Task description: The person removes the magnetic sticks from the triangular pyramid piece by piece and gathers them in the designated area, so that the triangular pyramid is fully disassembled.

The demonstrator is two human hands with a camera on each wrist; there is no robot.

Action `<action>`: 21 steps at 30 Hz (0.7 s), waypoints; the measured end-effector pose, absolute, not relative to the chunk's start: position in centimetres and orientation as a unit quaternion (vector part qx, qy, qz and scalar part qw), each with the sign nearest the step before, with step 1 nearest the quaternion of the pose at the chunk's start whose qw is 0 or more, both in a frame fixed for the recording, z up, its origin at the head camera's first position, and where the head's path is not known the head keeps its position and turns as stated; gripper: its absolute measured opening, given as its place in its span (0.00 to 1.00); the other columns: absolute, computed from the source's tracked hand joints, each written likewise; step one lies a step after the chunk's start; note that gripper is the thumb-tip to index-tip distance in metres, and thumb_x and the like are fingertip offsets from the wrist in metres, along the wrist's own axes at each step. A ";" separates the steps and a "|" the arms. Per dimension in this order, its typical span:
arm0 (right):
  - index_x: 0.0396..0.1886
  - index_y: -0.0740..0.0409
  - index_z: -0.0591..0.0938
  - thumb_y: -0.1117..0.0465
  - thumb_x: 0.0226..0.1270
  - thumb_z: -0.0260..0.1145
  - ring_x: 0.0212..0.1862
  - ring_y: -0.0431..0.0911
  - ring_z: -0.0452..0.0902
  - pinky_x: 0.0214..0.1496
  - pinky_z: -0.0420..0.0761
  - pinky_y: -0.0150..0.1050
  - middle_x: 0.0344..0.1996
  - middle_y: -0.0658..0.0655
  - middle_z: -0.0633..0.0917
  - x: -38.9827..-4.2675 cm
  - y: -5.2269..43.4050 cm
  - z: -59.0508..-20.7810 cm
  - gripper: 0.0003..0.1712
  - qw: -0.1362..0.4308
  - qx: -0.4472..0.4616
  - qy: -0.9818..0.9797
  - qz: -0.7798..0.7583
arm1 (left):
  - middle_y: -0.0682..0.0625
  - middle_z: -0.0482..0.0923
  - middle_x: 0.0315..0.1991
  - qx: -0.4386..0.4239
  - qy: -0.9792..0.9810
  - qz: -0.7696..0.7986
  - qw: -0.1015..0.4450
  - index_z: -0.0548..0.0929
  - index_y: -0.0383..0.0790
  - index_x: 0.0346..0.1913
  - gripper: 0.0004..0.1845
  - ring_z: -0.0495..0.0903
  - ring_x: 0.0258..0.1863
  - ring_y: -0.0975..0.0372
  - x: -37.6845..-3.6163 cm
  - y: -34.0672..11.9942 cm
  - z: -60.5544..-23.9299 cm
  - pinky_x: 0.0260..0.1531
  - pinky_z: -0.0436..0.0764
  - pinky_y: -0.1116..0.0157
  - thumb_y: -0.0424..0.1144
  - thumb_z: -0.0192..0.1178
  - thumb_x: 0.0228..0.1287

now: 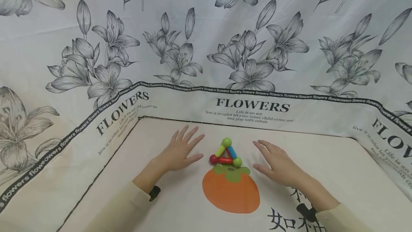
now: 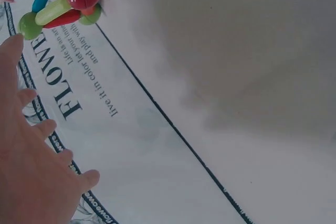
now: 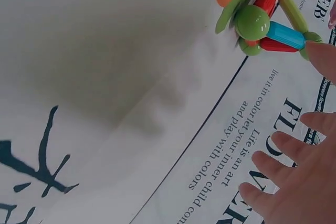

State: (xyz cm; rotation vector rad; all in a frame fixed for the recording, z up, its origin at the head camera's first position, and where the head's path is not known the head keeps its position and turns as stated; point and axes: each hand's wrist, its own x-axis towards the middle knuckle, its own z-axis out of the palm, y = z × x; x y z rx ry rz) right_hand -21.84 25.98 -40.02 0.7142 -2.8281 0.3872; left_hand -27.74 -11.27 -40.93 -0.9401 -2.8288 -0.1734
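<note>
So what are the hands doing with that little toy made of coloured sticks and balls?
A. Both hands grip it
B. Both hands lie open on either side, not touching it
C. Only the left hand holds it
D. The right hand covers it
B: the left hand and right hand rest flat with spread fingers, apart from the stick-and-ball toy between them.

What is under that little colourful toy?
The toy stands on the cloth, just above its printed orange fruit. Whatever lies beneath the cloth is covered. Both hands rest apart from it.
</note>
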 end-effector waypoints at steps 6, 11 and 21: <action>0.76 0.57 0.66 0.51 0.71 0.69 0.67 0.63 0.72 0.65 0.72 0.65 0.68 0.64 0.75 -22.5 24.5 -40.1 0.39 0.073 0.233 -0.949 0.199 | 0.47 0.48 0.82 -0.328 -0.934 -0.129 0.067 0.55 0.55 0.82 0.40 0.44 0.81 0.43 -28.1 -10.1 -41.3 0.73 0.55 0.39 0.63 0.54 0.74; 0.73 0.60 0.70 0.54 0.71 0.69 0.62 0.60 0.77 0.61 0.78 0.60 0.63 0.63 0.78 -23.2 23.5 -40.4 0.35 0.059 0.230 -0.938 0.254 | 0.48 0.53 0.80 -0.327 -0.918 -0.220 0.035 0.56 0.54 0.81 0.40 0.53 0.78 0.50 -28.4 -9.0 -41.6 0.72 0.63 0.45 0.59 0.57 0.74; 0.63 0.66 0.78 0.58 0.69 0.71 0.48 0.52 0.81 0.48 0.83 0.47 0.51 0.63 0.84 -25.0 20.9 -40.6 0.28 0.055 0.213 -0.924 0.313 | 0.48 0.69 0.70 -0.311 -0.896 -0.317 -0.005 0.63 0.56 0.78 0.34 0.72 0.66 0.54 -29.2 -6.5 -42.0 0.62 0.77 0.53 0.54 0.60 0.74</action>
